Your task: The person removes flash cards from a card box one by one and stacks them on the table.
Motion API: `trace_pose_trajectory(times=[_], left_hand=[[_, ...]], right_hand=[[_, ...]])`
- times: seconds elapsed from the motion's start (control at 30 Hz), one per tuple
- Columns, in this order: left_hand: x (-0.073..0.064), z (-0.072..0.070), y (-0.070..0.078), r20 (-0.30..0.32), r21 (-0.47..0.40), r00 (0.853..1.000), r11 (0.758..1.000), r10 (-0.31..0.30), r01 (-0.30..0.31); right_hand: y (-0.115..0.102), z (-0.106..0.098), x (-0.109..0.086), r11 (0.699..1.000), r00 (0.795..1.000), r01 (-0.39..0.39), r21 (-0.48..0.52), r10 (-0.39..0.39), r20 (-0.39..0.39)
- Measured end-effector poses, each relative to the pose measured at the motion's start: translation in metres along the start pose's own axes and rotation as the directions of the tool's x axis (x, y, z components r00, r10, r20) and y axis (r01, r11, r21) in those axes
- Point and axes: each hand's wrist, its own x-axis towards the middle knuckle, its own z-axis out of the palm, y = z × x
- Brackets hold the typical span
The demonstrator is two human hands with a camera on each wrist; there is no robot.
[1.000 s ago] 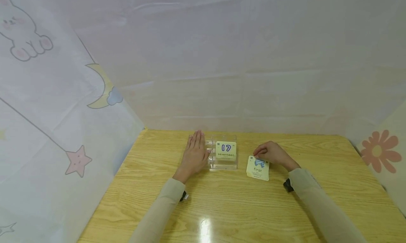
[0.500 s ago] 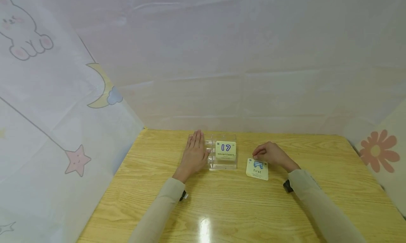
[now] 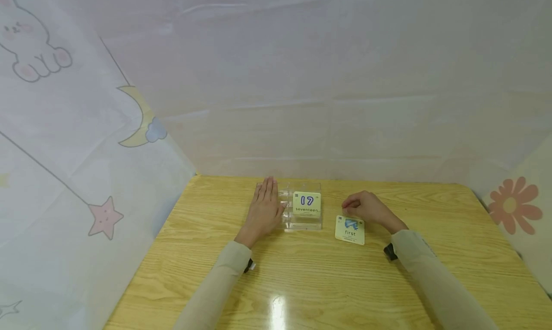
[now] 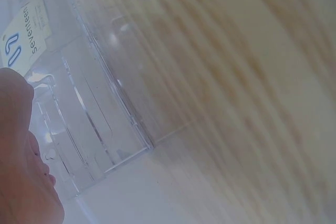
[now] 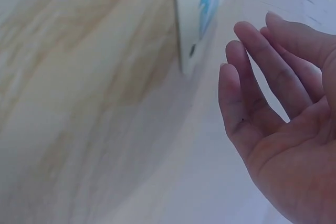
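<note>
A clear plastic card holder [image 3: 304, 225] with slots lies at the back of the table. My left hand [image 3: 264, 212] rests flat on its left side, fingers straight. On the holder's right side leans a cream flashcard [image 3: 306, 210] marked "17 seventeen"; the left wrist view also shows this seventeen card [image 4: 26, 38]. Right of the holder lies a small stack of flashcards [image 3: 350, 231], "first" on top. Just beyond its upper edge is my right hand [image 3: 368, 209]. In the right wrist view, that right hand [image 5: 294, 103] has loosely bent fingers, holds nothing, and is apart from the cards [image 5: 194, 19].
The wood-grain table [image 3: 293, 272] reaches a pale printed sheet [image 3: 276, 105] hung behind it and at both sides. A black strap [image 3: 391, 252] sits at my right wrist, near the cuff.
The top "first" card, earlier lying askew under my right fingers, now lies squarely on its stack. My right fingers have come off it and drawn slightly away. My left hand stays put.
</note>
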Motion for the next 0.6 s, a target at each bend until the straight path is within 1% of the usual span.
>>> trace_pose_trajectory(times=[0.07, 0.17, 0.43, 0.6], left_hand=[[0.000, 0.000, 0.000, 0.002, 0.000, 1.000, 1.000, 0.000, 0.000], [0.000, 0.000, 0.000, 0.000, 0.001, 1.000, 1.000, 0.001, -0.001], [0.000, 0.001, -0.001, 0.003, 0.002, 1.000, 1.000, -0.002, 0.002], [0.000, 0.000, -0.001, 0.003, 0.007, 1.000, 1.000, -0.002, 0.002]], right_hand=[[-0.003, -0.001, 0.000, 1.000, 1.000, 0.015, -0.007, -0.015, -0.015], [-0.010, -0.002, -0.001, 1.000, 0.999, 0.016, -0.009, -0.016, -0.033], [-0.023, -0.005, -0.002, 0.999, 0.998, 0.032, -0.021, -0.033, -0.058], [-0.031, -0.005, -0.003, 0.998, 0.993, 0.059, -0.020, -0.060, -0.100]])
